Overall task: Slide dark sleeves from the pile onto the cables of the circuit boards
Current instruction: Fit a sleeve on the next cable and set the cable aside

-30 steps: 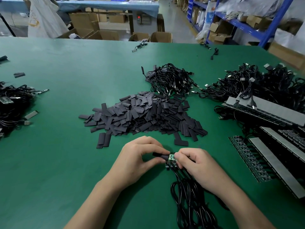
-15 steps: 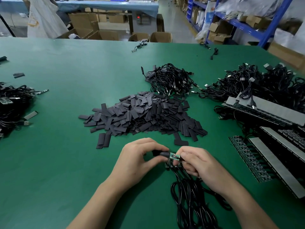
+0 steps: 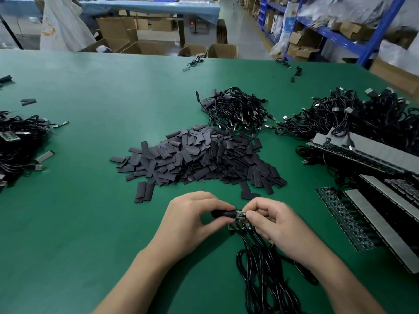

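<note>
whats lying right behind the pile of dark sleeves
A tangled bundle of black cables with metal plugs, its near edge against the sleeve pile. Whatever lies beneath the tangle is covered.

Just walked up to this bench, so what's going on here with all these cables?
A person at a green table is sleeving boards. Their left hand pinches a dark tubular sleeve, its end meeting a small green circuit board that the right hand holds, black cables trailing toward them. The pile of flat dark sleeves lies just beyond the hands, with tangled cable heaps behind it.
</note>
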Tool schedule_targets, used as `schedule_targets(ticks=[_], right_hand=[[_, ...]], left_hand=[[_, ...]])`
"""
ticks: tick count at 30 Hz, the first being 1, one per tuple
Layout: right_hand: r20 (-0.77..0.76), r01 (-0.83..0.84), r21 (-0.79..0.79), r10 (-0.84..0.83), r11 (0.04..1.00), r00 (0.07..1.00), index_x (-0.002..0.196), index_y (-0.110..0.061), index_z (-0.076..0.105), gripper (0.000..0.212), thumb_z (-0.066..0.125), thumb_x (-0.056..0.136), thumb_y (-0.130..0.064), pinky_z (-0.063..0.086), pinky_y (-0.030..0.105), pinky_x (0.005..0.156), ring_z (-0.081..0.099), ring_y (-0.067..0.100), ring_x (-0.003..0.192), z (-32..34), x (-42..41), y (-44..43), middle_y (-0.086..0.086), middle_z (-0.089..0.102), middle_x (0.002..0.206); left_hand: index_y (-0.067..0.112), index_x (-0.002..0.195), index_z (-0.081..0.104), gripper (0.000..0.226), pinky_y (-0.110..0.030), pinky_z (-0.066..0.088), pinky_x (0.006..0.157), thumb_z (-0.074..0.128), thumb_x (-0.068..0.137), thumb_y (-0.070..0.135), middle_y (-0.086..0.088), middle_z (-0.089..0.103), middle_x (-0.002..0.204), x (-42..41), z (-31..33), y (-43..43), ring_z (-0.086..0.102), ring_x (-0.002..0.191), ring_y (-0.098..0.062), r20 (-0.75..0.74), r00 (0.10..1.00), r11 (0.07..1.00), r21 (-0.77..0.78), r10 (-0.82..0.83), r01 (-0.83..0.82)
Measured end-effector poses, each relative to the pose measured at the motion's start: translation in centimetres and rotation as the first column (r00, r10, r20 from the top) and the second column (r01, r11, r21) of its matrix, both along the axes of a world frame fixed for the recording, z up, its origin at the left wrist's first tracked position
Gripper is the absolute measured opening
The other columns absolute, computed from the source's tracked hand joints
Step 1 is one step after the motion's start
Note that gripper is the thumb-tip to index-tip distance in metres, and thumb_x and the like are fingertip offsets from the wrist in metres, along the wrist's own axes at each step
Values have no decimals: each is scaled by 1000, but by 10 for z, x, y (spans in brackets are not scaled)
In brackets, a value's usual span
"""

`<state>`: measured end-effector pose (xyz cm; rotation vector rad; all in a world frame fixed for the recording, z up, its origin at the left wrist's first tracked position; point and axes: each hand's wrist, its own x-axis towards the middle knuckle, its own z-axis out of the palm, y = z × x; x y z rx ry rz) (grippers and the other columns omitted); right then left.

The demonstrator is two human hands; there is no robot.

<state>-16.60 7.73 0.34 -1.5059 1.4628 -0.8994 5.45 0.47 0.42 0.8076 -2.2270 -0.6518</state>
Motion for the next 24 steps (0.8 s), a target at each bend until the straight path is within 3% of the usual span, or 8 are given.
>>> schedule_targets(ticks=[4,9,12,24], right_hand=[[-28,9,-12,-9,1000,1000,95,-30,69,16,58,97,-41,37,14,58,48,-1,57,-2,2,-1,-19,55,62],[-66,33,-29,-35,999,997,90,-34,69,15,58,100,-40,40,16,61,55,-3,59,-1,2,-1,-22,59,62],[-93,29,-41,-32,999,995,89,-34,70,19,59,104,-30,42,12,59,58,-5,60,1,4,0,-27,59,61],[-121,57,-32,-61,998,991,88,-38,70,17,62,102,-32,40,14,60,57,-4,61,-1,6,0,-20,65,68]], left_hand=[[30,102,80,20,-28,57,74,75,89,45,18,73,92,-5,-3,3,67,83,3,10,1000,999,-47,1,-1],[27,101,81,16,-28,57,75,79,88,36,18,73,91,-5,-5,2,67,83,1,-57,998,999,-35,29,-31],[26,100,81,16,-28,57,74,80,87,34,17,73,91,-6,-6,2,67,82,2,-61,998,998,-50,24,-27],[26,101,81,19,-25,57,76,75,90,40,18,74,92,-6,-8,1,67,84,3,-58,998,998,-59,-1,-3]])
